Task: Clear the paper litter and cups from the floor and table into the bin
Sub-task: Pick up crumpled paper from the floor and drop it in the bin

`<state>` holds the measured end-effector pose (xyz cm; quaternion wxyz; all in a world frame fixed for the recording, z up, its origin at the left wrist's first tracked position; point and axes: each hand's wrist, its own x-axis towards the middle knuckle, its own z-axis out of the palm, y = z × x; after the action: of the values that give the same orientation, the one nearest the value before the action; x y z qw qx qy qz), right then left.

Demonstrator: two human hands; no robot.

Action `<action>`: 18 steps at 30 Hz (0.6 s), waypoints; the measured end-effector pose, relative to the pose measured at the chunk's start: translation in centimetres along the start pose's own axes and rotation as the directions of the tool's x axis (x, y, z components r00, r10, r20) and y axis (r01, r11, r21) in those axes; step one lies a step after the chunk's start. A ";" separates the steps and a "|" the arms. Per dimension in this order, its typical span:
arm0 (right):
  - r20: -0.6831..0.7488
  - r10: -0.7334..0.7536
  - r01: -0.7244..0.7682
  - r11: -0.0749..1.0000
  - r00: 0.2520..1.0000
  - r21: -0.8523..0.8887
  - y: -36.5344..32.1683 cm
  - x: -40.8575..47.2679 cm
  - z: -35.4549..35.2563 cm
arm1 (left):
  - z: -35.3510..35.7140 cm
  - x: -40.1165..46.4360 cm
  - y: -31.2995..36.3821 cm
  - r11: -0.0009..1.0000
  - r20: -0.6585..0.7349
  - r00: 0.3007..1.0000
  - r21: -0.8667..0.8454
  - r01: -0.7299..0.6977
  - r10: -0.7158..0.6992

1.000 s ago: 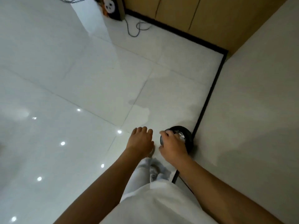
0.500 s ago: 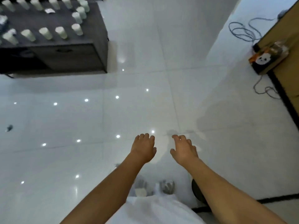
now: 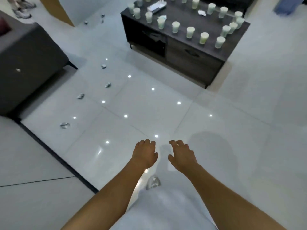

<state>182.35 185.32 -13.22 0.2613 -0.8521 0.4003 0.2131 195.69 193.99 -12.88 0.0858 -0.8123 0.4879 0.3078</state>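
My left hand (image 3: 144, 154) and right hand (image 3: 181, 155) hang side by side over the white tiled floor (image 3: 232, 146), both empty, fingers loosely spread and pointing forward. Half a second ago the hands hung the same way; a second ago my right hand was at the rim of a round black bin by the wall, and that bin is no longer in view.

The view has swung round. The dark wood bench (image 3: 191, 52), which sat at the upper left half a second ago, now stands ahead and to the right, well apart from my hands. Pale paper cups (image 3: 204, 37) stand upright along its top in loose rows, with a scrap of white paper litter (image 3: 201, 12) among them near the far side.

Crumpled paper balls now show on the floor to my left: one (image 3: 64, 125) nearest, then another (image 3: 81, 96), another (image 3: 108, 84) and another (image 3: 103, 66) in a rough line running toward a grey sofa (image 3: 28, 63). More scraps (image 3: 102, 18) lie farther off, beyond the bench's left end.

My white clothing (image 3: 166, 209) fills the lower edge, with one shoe toe (image 3: 153, 182) showing below my hands.
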 end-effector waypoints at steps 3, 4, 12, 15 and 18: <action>0.040 -0.081 0.083 0.995 0.996 -0.057 -4.0 3.6 -1.1 | -1.3 0.5 -4.9 0.991 -0.010 0.994 -0.082 0.106 -0.107; 0.059 -0.103 0.107 0.991 0.993 -0.079 -5.2 4.9 -1.5 | -1.6 0.7 -6.3 0.984 -0.012 0.990 -0.113 0.137 -0.139; 0.179 -0.250 0.283 0.938 0.952 -0.200 -12.8 15.3 -5.4 | -4.8 4.9 -14.1 0.892 0.022 0.933 -0.285 0.350 -0.360; 0.219 -0.312 0.361 0.900 0.924 -0.242 -15.8 20.1 -7.6 | -7.0 7.5 -16.8 0.832 0.028 0.897 -0.361 0.421 -0.442; 0.250 -0.367 0.427 0.868 0.896 -0.256 -18.7 24.3 -10.1 | -9.2 9.2 -19.3 0.761 0.038 0.860 -0.448 0.469 -0.508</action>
<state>213.04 175.36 -14.25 0.2030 -0.9214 0.1509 0.2952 218.92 192.93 -14.03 -0.0445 -0.9212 0.1794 0.3423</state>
